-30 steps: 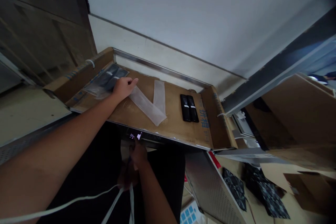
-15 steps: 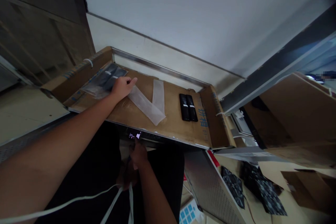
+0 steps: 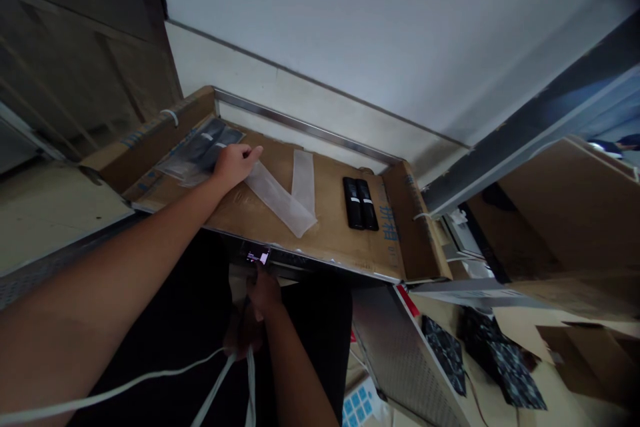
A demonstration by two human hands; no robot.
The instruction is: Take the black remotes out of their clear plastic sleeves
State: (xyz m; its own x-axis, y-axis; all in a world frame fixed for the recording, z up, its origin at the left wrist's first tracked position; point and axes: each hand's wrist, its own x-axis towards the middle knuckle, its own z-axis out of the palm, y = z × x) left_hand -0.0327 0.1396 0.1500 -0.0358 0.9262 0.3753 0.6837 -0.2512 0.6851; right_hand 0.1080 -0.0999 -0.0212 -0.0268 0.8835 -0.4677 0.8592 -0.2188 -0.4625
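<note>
My left hand (image 3: 237,164) rests at the back left of a cardboard-lined tray (image 3: 245,220), its fingers curled over the end of a translucent plastic strip (image 3: 280,197). That strip runs to the front, where it meets a second length lying toward the back. Beside this hand, dark items with white bands sit in clear plastic bags (image 3: 197,147). Below the tray's front edge, my right hand (image 3: 265,290) reaches up with a finger stretched to a small lit screen (image 3: 257,254); its other fingers are in shadow. Two black items with white bands (image 3: 361,204) lie side by side at the tray's right.
Cardboard side walls (image 3: 413,227) bound the tray, and a white panel (image 3: 320,33) rises behind it. White cords (image 3: 145,383) hang across my lap. At the right are a large cardboard box (image 3: 570,213), a perforated metal panel (image 3: 400,347) and dark patterned packages (image 3: 500,353).
Both hands and the things on the tray stay in place. Only the camera view shifts very slightly.
</note>
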